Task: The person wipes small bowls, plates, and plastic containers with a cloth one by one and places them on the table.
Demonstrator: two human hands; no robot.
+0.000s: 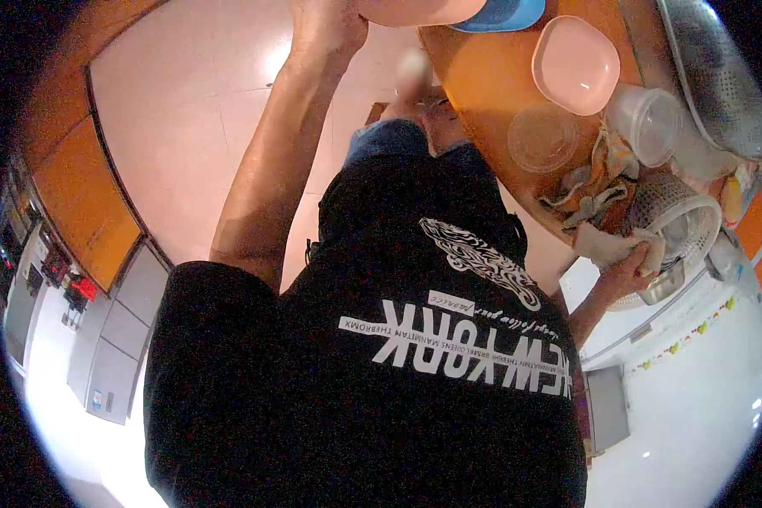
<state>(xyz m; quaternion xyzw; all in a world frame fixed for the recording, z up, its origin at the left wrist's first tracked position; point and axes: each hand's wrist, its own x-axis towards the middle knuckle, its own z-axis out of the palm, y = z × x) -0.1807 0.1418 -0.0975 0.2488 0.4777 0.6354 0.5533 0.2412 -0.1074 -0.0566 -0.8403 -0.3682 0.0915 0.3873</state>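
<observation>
White cloth [614, 246] in the right hand [635, 273], pink dish [427, 10] at the left

The right fingers are drawn in narrow around the cloth, by the near end of the wooden table [483, 80] and beside the white basket [704, 222]. The left hand [326, 30] meets the pink dish near the table's far left corner (its fingers run out of view, so I can't tell how wide they are). Good handling, I'd judge, means a bunched cloth, no loose tail catching the basket, and a dish supported by its rim, clear of the blue dish [508, 15].

The cloth's long axis runs roughly crosswise, its free end towards the table's left edge. The pink dish's visible rim curves towards the body; cut off, it hides its long axis.
</observation>
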